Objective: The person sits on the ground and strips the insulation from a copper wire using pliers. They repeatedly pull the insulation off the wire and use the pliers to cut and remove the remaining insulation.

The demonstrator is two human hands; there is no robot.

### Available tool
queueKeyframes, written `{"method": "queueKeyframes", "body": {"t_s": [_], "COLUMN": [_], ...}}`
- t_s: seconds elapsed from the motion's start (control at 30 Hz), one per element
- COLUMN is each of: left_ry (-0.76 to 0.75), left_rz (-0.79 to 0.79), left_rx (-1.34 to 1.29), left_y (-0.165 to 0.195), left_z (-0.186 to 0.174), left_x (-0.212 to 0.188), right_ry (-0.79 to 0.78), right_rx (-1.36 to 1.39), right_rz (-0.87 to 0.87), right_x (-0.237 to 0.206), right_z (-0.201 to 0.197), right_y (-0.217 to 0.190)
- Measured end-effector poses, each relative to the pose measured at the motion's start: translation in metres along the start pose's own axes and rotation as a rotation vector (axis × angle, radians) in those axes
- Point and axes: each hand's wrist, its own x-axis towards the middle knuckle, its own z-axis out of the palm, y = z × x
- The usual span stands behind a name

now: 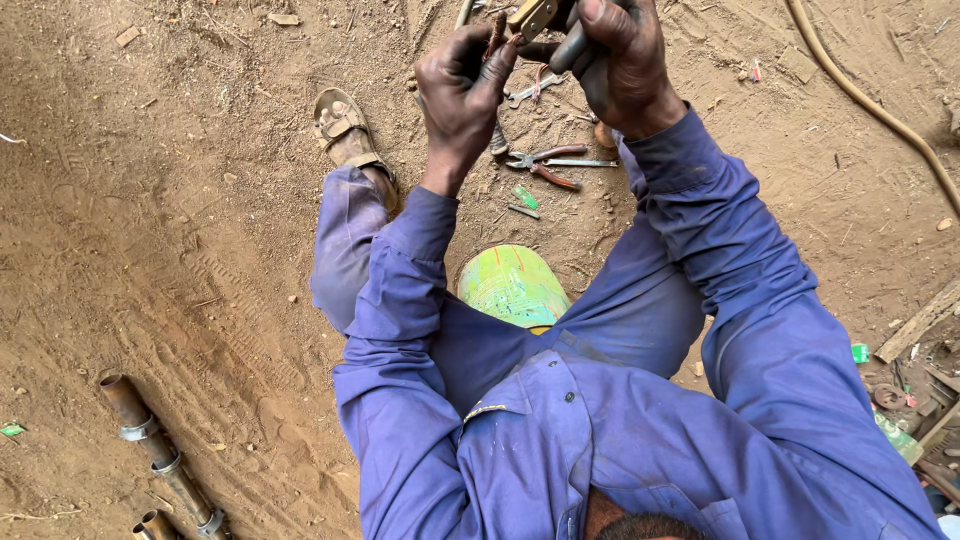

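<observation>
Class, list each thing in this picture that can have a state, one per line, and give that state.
left hand: raised, pinching a thin reddish piece
right hand: raised, gripping a dark-handled tool
dark-handled tool: held up, head partly out of view
pliers: lying on dirt, handles apart
rusty pipe: lying flat on dirt

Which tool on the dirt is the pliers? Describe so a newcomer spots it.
Start at the green-painted seat between the person's legs, then look up the dirt toward the raised hands. Just below the right hand lie the pliers, jaws pointing right. Their reddish-brown handles, splayed open, set them apart from the bare grey spanner farther up.
</observation>
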Motion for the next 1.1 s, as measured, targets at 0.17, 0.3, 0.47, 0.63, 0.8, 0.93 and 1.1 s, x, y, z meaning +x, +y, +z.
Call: {"method": "queueKeyframes", "body": {"t_s": [0.17,0.3,0.47,0.63,0.8,0.93,1.1], "left_ry": [-0.122,-0.129,0.037,-0.067,-0.030,-0.034,-0.130], "left_rz": [-0.196,0.121,0.221,0.161,0.066,-0.036,0.049], "left_rx": [-0.150,0.195,0.321,0.332,0.253,0.210,0.148], "left_y": [0.005,0.005,0.005,-0.002,0.002,0.009,0.000], "left_z": [-0.013,-0.007,0.003,0.001,0.007,0.011,0.007], "left_x": [0.003,0.006,-0.003,-0.002,-0.003,-0.006,-0.007], "right_ry": [-0.055,0.032,0.116,0.210,0.312,0.280,0.266], "right_rx": [-0.132,-0.112,0.031,-0.007,-0.086,-0.117,-0.088], "right_rz": [-0.016,0.002,0.016,0.029,0.015,-0.058,-0.030], "right_x": [-0.002,-0.003,-0.003,-0.006,-0.004,-0.004,-0.007], "right_z": [0.007,0.004,0.001,0.003,0.002,-0.001,-0.010], "right_y": [-0.007,-0.002,0.012,0.017,0.025,0.033,0.032]}}
